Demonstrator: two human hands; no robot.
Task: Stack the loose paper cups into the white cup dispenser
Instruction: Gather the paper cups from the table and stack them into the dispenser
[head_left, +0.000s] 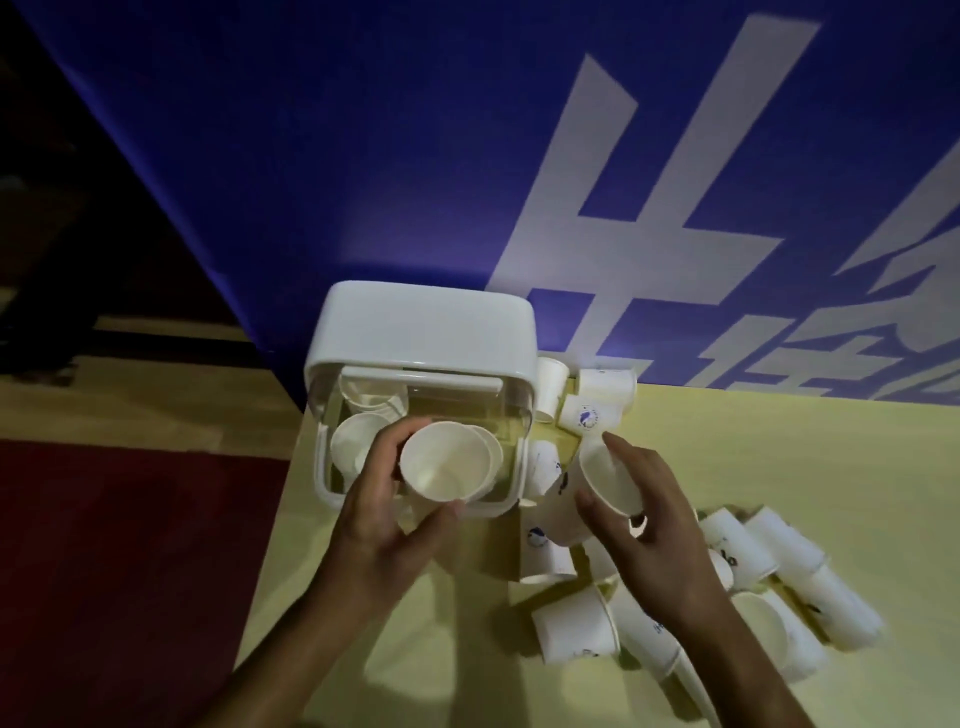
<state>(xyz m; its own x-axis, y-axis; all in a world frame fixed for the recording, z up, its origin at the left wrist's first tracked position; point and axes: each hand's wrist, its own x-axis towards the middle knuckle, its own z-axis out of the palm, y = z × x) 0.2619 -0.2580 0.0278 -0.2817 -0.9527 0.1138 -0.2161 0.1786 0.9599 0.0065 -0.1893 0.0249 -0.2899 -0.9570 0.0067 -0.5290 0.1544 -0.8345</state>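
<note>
The white cup dispenser (426, 332) stands at the table's far left corner, its clear front flap open toward me. Stacked white cups (350, 444) lie inside on the left. My left hand (384, 525) grips a short stack of paper cups (445, 462), mouths facing me, just in front of the dispenser's opening. My right hand (654, 525) holds a single paper cup (608, 475) to the right of the dispenser. Several loose paper cups (576, 626) with blue logos lie scattered on the table, to the right and near me.
The pale yellow table (779, 452) has its left edge beside the dispenser, with dark red floor (130, 571) below. A blue banner with white characters (623, 208) stands upright right behind the dispenser. More loose cups (597, 400) lie against the banner.
</note>
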